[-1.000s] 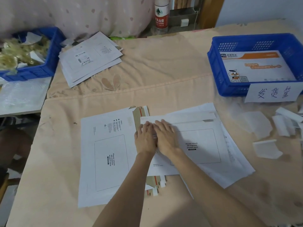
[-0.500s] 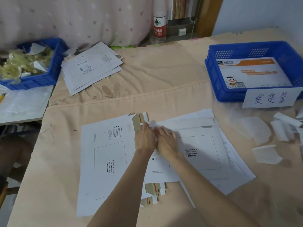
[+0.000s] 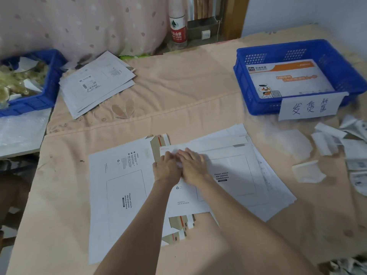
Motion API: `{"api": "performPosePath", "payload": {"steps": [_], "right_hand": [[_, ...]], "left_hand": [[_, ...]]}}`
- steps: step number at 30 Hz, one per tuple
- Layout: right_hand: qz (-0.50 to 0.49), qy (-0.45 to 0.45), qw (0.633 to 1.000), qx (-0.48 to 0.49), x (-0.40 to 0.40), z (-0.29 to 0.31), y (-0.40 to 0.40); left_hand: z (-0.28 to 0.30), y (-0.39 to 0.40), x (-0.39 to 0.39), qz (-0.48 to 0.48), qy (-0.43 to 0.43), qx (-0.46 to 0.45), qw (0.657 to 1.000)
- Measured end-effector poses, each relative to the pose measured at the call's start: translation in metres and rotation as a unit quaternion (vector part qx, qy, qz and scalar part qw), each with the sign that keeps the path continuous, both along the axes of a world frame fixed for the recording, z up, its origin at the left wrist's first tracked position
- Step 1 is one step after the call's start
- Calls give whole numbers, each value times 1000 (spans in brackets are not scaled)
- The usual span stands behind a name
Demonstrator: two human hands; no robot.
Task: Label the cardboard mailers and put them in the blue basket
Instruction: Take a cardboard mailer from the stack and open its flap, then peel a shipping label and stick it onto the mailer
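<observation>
A white cardboard mailer [image 3: 234, 175] lies flat on top of a fanned stack in the middle of the table. My left hand [image 3: 165, 169] and my right hand [image 3: 193, 167] lie side by side on its upper left part, fingers flat, pressing near the folded flap edge. A second white mailer [image 3: 119, 195] lies to the left, partly under it. The blue basket [image 3: 256, 100] stands at the back right with a paper sign on its front and an orange-and-white mailer [image 3: 288, 78] inside.
Another blue basket [image 3: 47, 92] with crumpled scraps sits at the back left, next to a pile of labelled mailers [image 3: 95, 84]. Torn backing papers [image 3: 325, 143] litter the right side. A bottle [image 3: 177, 28] stands beyond the table's far edge.
Both hands stay pressed on the mailer's flap area, shifting only slightly. The camera has tilted a little, so the scene sits lower in view.
</observation>
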State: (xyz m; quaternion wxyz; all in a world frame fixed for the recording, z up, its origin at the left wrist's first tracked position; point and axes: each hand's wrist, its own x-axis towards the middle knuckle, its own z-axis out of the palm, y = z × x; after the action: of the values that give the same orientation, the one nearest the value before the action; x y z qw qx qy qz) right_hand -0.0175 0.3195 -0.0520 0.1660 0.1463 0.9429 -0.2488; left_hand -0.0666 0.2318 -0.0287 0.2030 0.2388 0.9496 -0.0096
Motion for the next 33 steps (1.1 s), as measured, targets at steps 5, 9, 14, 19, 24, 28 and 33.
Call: {"api": "performPosePath", "payload": {"steps": [5,9,14,19,24,28,33], "right_hand": [[-237,133,927,-259,-2,28,30],[-352,219,896,-158,28,42,71],[-268,97,958,35,77,26,118],[-155,63,984,58,99,9,141],[-152,68,984,67,104,1,143],[-153,74,981,91,99,0,148],[-148,106,979,93,96,-3,149]], "left_hand": [[16,23,-4,78,28,29,996],[21,63,26,55,64,162,983],[13,124,74,-103,26,193,975],[-11,143,89,-120,-14,103,987],[-16,151,92,-134,22,32,990],[-19,154,97,-133,86,36,987],[-21,152,97,-132,69,62,987]]}}
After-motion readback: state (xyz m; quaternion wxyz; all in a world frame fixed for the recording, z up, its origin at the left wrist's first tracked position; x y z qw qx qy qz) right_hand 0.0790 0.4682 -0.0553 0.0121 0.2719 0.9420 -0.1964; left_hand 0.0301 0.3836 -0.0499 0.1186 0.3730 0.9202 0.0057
